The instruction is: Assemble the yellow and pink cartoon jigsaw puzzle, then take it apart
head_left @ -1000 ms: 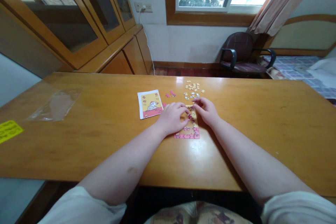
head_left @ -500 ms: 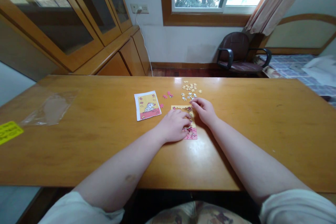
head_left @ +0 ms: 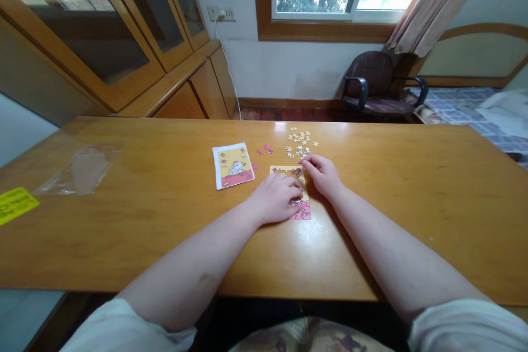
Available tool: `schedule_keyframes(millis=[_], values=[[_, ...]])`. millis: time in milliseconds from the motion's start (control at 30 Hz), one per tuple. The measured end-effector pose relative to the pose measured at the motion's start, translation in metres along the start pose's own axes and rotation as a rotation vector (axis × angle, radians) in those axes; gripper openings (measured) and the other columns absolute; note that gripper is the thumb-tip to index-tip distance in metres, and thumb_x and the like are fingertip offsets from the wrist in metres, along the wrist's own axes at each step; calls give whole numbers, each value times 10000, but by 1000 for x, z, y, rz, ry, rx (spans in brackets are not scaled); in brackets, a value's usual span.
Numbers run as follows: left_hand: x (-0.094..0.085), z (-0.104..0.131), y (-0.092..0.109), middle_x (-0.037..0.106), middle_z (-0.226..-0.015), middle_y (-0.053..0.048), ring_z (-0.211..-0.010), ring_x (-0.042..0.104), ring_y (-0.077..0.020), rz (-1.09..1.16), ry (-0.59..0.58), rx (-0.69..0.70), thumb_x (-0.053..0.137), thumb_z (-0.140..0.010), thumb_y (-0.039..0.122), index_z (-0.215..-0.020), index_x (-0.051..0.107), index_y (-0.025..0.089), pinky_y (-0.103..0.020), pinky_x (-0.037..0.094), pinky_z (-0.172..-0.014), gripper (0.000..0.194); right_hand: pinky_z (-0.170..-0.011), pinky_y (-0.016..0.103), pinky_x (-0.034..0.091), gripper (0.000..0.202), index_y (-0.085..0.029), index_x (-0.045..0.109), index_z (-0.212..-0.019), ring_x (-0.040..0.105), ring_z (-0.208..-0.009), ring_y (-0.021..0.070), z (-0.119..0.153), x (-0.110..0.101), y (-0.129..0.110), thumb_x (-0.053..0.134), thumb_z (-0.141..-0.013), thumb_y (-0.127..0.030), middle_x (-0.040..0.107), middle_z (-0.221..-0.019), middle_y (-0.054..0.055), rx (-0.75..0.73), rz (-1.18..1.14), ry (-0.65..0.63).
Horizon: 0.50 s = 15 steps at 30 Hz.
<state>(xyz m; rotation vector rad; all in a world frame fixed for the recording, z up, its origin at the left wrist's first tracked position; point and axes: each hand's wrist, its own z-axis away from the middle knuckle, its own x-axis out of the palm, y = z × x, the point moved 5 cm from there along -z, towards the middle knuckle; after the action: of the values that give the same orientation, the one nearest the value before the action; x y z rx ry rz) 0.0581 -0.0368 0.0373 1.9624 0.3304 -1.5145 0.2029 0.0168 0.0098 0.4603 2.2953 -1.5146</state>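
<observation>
A partly assembled jigsaw puzzle (head_left: 304,210), yellow above and pink along the bottom, lies on the wooden table. My left hand (head_left: 275,198) rests over its left and middle part, fingers apart and slightly bent, covering much of it. At the puzzle's upper right corner, my right hand (head_left: 322,172) has its thumb and fingertips pinched together; whatever is between them is too small to make out. Loose yellow and white puzzle pieces (head_left: 301,137) lie just beyond that hand. Several pink puzzle pieces (head_left: 268,148) are scattered to their left.
Left of the puzzle lies a reference picture (head_left: 234,167) of a white cartoon animal on yellow and pink. Farther left are a clear plastic bag (head_left: 84,170) and a yellow label (head_left: 17,205). A cabinet (head_left: 181,66) and an office chair (head_left: 373,80) stand beyond the table (head_left: 165,176).
Both hands keep nearly the same places on and beside the puzzle. The whole view has shifted very slightly.
</observation>
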Motion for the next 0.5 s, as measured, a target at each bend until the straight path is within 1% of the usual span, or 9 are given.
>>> schedule_keyframes(millis=[167, 500], values=[[2, -1, 0, 665, -1023, -42, -957, 569, -226, 9, 8, -15, 631, -789, 346, -857, 705, 227, -385, 416, -856, 156, -638, 285, 433, 324, -197, 625, -709, 568, -655, 164, 0, 1, 2, 501, -874, -446, 619, -659, 5, 26, 25, -7], [5, -2, -2, 670, -1006, -43, -950, 571, -225, 9, -10, -19, 630, -781, 317, -847, 703, 220, -382, 428, -855, 138, -625, 279, 424, 327, -196, 626, -709, 562, -650, 161, 0, 1, 3, 494, -879, -443, 613, -654, 4, 20, 42, -10]])
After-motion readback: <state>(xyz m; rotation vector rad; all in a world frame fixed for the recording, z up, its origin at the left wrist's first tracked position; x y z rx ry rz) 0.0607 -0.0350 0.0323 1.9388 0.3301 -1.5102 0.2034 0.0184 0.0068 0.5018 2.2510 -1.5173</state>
